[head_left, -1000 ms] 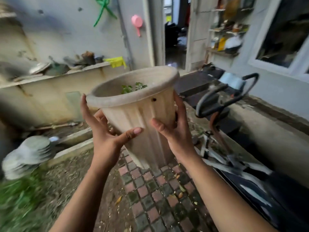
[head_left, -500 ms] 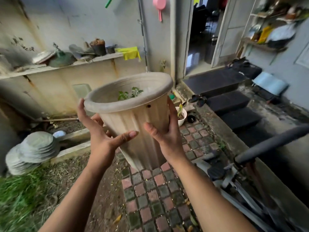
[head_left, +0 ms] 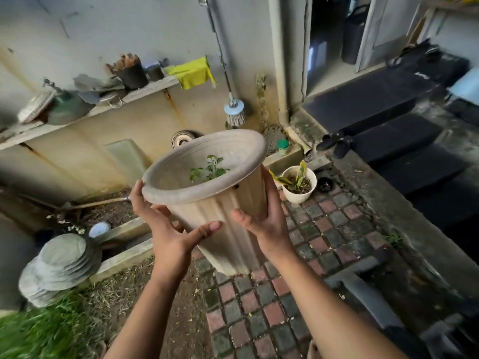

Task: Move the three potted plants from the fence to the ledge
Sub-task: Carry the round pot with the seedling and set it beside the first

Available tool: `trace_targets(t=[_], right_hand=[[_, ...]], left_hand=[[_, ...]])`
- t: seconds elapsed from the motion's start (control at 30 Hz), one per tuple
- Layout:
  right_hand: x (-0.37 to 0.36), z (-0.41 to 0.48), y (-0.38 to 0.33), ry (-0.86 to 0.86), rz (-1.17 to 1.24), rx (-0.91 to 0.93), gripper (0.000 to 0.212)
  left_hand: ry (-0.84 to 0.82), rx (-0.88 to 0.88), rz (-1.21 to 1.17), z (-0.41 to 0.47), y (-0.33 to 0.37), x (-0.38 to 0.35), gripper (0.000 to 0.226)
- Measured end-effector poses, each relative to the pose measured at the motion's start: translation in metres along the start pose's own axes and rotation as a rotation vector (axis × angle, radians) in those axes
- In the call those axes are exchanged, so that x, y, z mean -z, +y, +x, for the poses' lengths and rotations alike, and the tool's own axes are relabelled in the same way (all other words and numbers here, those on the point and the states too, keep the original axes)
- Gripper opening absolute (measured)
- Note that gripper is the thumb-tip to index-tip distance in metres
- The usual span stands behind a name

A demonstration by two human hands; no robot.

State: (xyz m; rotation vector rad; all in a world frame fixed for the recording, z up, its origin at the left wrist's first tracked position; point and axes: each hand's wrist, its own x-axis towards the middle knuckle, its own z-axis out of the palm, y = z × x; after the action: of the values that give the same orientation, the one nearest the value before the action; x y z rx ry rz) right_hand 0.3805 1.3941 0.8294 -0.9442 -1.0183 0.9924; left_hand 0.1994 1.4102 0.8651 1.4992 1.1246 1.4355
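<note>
A tall beige ribbed pot (head_left: 223, 213) with a small green seedling inside is carried in the air, tilted away from me. My left hand (head_left: 166, 226) cups its left side under the rim, thumb across the front. My right hand (head_left: 264, 216) grips the right side, fingers wrapped behind the wall. A small white pot (head_left: 299, 183) with a yellow-green plant stands on the brick paving to the right. A long concrete ledge (head_left: 85, 115) runs along the wall at the upper left.
On the ledge sit a black pot (head_left: 132, 72), a yellow cloth (head_left: 193, 72) and dusty clutter. A brush (head_left: 234, 114) hangs on the wall. Grey stacked discs (head_left: 57, 268) lie at lower left, dark steps (head_left: 388, 130) and sandals at right, a bicycle handle (head_left: 363, 288) at lower right.
The view has swung left and down, toward the ledge wall. The pot stays in both hands and now tilts further away. The white pot has come fully into view.
</note>
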Motion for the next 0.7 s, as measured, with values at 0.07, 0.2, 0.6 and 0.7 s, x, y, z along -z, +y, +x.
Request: trace_targets(t=[0.07,0.2,0.6,0.7], right_hand=[[0.001,0.033,0.018,-0.031,-0.023,-0.002,0.089],[-0.001,0.089,0.049,-0.123,-0.033,-0.065,0.102],[0.036,0.223,0.316,-0.033,0.032,-0.230,0.089],[0.061,0.234,0.427,0.083,0.041,-0.213,0.086]], left_hand=[[0.019,0.012,-0.009,0.027,-0.023,-0.004,0.142],[0.098,0.072,-0.031,0.062,-0.061,-0.007,0.143],[-0.095,0.142,-0.038,0.195,-0.338,-0.026,0.113],[-0.129,0.160,-0.068,0.208,-0.453,-0.042,0.107]])
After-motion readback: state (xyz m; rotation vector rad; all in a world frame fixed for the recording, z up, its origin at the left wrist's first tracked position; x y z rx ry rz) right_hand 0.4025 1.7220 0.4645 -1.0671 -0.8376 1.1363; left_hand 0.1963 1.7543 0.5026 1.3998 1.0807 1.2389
